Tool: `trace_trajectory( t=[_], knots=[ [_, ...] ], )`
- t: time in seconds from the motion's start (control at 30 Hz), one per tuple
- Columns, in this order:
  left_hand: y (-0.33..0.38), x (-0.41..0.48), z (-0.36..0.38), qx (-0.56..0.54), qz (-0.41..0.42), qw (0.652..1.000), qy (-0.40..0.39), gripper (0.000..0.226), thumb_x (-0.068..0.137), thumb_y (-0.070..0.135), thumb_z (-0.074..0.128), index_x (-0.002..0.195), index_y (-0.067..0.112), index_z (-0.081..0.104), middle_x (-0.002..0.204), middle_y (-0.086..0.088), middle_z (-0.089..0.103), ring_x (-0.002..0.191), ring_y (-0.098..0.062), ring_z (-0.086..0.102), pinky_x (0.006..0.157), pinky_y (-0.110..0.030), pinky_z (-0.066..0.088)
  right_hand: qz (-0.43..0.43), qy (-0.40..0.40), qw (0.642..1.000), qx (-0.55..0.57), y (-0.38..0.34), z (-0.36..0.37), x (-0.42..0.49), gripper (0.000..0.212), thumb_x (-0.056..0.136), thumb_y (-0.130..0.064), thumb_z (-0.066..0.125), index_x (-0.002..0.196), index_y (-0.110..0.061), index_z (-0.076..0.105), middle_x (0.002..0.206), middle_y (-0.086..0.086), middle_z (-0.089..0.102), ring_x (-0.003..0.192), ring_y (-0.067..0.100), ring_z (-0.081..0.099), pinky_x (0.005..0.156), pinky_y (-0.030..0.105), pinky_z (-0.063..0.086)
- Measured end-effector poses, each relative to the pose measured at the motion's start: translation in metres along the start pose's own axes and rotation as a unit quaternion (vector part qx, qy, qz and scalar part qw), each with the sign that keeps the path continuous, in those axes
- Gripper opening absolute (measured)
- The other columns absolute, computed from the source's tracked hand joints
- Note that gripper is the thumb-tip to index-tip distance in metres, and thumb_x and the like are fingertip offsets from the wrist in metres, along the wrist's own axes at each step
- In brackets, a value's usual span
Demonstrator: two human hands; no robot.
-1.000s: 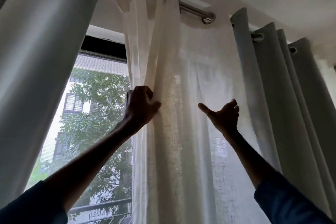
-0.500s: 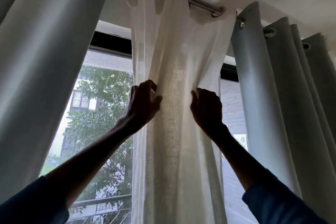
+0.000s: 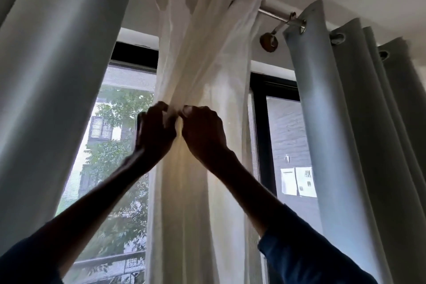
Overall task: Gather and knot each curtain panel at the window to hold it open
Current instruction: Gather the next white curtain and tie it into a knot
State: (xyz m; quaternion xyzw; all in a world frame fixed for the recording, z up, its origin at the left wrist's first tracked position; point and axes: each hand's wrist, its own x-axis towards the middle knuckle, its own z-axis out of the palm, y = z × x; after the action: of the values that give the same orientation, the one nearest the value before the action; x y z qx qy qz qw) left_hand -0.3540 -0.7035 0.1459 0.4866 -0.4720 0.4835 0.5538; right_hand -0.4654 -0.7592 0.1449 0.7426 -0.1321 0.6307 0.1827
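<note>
The right grip (image 3: 202,131) has swept in from the sheer panel's (image 3: 198,64) spread edge and now meets the left grip (image 3: 154,131). Both are clamped on the fabric, bunching it into one narrow column under the rod (image 3: 274,12), between the grey drapes (image 3: 334,122). Backlight darkens the fingers, so the hold only appears firm. Gathering seems nearly done; no knot is formed yet.

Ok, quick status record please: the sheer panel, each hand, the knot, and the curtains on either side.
sheer panel: white, hangs from the rod, bunched into one column in front of the window
left hand: grips the bunch from its left side
right hand: grips the bunch from its right side, close to the left hand
knot: none visible yet
left grey curtain: hangs loose, untouched
right grey curtain: hangs loose, untouched
</note>
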Motion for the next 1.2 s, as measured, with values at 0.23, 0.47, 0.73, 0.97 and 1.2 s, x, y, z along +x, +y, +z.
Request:
trace_trajectory(
  t=[0.23, 0.47, 0.73, 0.97, 1.2],
  knots=[
    [0.031, -0.015, 0.0, -0.036, 0.031, 0.999, -0.016, 0.013, 0.1, 0.016, 0.055, 0.088, 0.012, 0.051, 0.07, 0.004, 0.055, 0.052, -0.009, 0.045, 0.066, -0.017, 0.028, 0.047, 0.063, 0.997, 0.018, 0.031, 0.009, -0.028, 0.028, 0.105, -0.024, 0.05, 0.089, -0.015, 0.071, 0.073, 0.001, 0.072, 0.063, 0.016, 0.069, 0.06, 0.028, 0.056],
    [0.065, -0.022, 0.01, -0.048, 0.081, 0.995, -0.029, 0.012, 0.101, 0.02, 0.053, 0.089, 0.017, 0.051, 0.054, 0.01, 0.049, 0.037, 0.001, 0.044, 0.037, -0.012, 0.029, 0.08, 0.109, 0.991, -0.013, 0.052, -0.018, -0.044, 0.044, 0.102, -0.035, 0.058, 0.063, -0.015, 0.052, 0.048, -0.009, 0.04, 0.041, 0.001, 0.037, 0.046, 0.013, 0.019],
    [0.081, -0.018, 0.023, 0.046, 0.103, 0.992, -0.063, 0.03, 0.094, 0.011, 0.049, 0.068, 0.024, 0.04, 0.054, 0.002, 0.049, 0.044, -0.015, 0.05, 0.041, -0.027, 0.041, 0.075, 0.129, 0.988, -0.024, 0.053, -0.038, -0.052, 0.031, 0.1, -0.036, 0.06, 0.081, -0.016, 0.075, 0.072, 0.0, 0.071, 0.068, 0.018, 0.067, 0.06, 0.022, 0.039],
    [0.071, -0.012, 0.025, -0.045, 0.043, 0.992, -0.113, 0.039, 0.093, 0.01, 0.05, 0.055, 0.017, 0.047, 0.048, 0.001, 0.05, 0.039, -0.006, 0.039, 0.05, -0.034, 0.04, 0.059, 0.103, 0.992, -0.037, 0.045, -0.033, -0.06, 0.032, 0.096, -0.023, 0.066, 0.065, -0.016, 0.062, 0.056, -0.003, 0.063, 0.047, 0.015, 0.053, 0.049, 0.02, 0.03],
    [0.068, 0.002, 0.02, -0.068, -0.062, 0.989, -0.119, 0.05, 0.085, 0.06, 0.065, 0.083, 0.01, 0.064, 0.075, 0.001, 0.064, 0.067, -0.009, 0.057, 0.072, -0.027, 0.035, 0.01, 0.042, 0.998, 0.041, 0.039, -0.029, -0.068, 0.032, 0.101, -0.043, 0.05, 0.102, -0.023, 0.075, 0.088, -0.003, 0.077, 0.069, 0.009, 0.067, 0.07, 0.029, 0.055]
  ],
)
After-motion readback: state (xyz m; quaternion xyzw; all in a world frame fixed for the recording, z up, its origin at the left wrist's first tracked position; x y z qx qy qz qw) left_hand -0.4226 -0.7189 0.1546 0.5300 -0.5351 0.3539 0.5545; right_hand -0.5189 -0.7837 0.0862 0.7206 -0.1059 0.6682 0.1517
